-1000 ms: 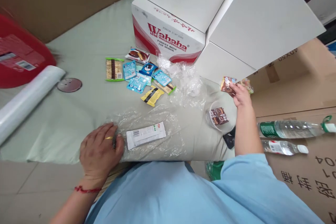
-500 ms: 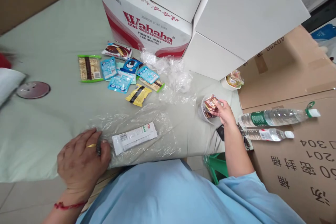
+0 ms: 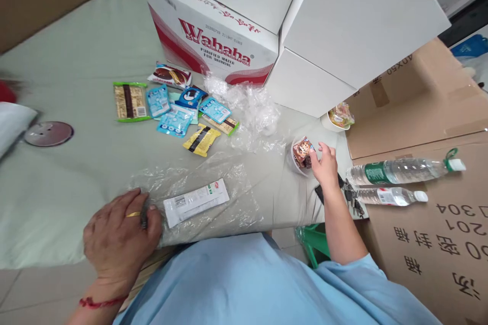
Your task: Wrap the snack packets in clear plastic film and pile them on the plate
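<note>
The brown packet (image 3: 303,148) is in the clear tub (image 3: 291,161) at the right end of the table, lying tilted on darker packets, its printed face turned up. One corner points away from the person, towards the white boxes (image 3: 308,81); another points right, at the thumb of the right hand (image 3: 319,155). Its outline looks close to square from this angle, so its long axis is hard to tell; the edge nearest the hand slants from the far side down towards the right. The right hand is at the tub's right side, thumb and forefinger spread well apart and not closed round the packet; the thumb tip is at the packet's edge, but whether it touches cannot be told. The left hand (image 3: 122,228) lies palm down near the table's front edge, on the left end of the clear film (image 3: 244,203), fingers together and thumb a little out. A dark bit shows between thumb and forefinger; whether the hand grips it cannot be told. Just right of that hand, the white sachet (image 3: 196,202) lies flat on the film, its long axis running left to right, the right end slightly farther from the person. Behind the tub, near the boxes, stands the white cup (image 3: 330,124) with a wrapped snack (image 3: 342,114) in it; keys (image 3: 354,202) lie just beyond the right wrist.
</note>
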The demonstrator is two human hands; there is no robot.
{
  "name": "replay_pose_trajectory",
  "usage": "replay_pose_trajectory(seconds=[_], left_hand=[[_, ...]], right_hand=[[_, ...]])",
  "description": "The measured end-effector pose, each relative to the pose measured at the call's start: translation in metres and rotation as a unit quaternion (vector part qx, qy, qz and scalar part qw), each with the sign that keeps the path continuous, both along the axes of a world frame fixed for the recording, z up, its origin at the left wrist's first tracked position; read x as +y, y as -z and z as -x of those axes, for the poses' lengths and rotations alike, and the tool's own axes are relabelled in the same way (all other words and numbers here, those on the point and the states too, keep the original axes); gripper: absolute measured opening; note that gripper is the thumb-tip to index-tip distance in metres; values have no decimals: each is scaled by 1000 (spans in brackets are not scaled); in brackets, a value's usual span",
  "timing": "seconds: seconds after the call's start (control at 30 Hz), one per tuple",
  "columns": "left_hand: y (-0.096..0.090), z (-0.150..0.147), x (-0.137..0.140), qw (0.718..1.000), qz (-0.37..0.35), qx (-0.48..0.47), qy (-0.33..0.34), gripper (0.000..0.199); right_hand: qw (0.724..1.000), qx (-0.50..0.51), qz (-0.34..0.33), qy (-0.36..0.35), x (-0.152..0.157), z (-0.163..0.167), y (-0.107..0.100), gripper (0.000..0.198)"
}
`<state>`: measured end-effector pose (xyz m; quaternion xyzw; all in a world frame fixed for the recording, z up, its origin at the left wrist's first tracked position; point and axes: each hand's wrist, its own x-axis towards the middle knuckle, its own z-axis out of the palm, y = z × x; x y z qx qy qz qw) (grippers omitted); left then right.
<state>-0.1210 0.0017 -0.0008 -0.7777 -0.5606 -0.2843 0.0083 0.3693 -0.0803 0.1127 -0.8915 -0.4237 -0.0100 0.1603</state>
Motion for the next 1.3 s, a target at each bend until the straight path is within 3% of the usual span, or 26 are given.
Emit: replay_pose_trajectory(seconds=[0.07,0.17,0.27,0.47,0.57,0.67,0.73,0.83,0.93,1.03,1.1,1.2,1.3], left_hand=[[0,0,0,1000,3,0,-2,36],[0,-2,-1,1000,16,-10,-13,38],[0,-4,-3,999,39,-15,-18,43],[-9,0,1,993,108,-42,27,46],[-13,8,10,983,159,-71,57,46],[-17,15,21,972,202,-108,57,50],[-20,16,28,969,215,-110,53,52],[-24,14,37,977,200,-61,51,47],[-24,11,44,983,171,14,65,45],[-22,9,47,983,155,51,81,47],[-21,8,47,984,148,61,78,48],[-20,6,46,986,136,63,70,49],[-21,5,44,987,133,57,71,49]], right_hand=[[998,14,8,-63,-15,14,-5,52],[983,28,102,-151,-34,28,-4,32],[975,-17,145,-170,-35,21,7,31],[987,-68,70,-129,19,-32,22,37],[991,-63,-32,-111,47,-38,17,43],[981,-52,-147,-116,57,-5,15,42],[966,-22,-164,-198,55,34,22,35],[909,51,-83,-404,41,94,45,34],[867,97,-2,-489,24,124,72,41],[874,125,19,-469,11,117,87,44],[879,148,16,-452,8,104,86,42],[884,200,25,-422,14,88,70,35],[900,266,24,-345,37,91,46,36]])
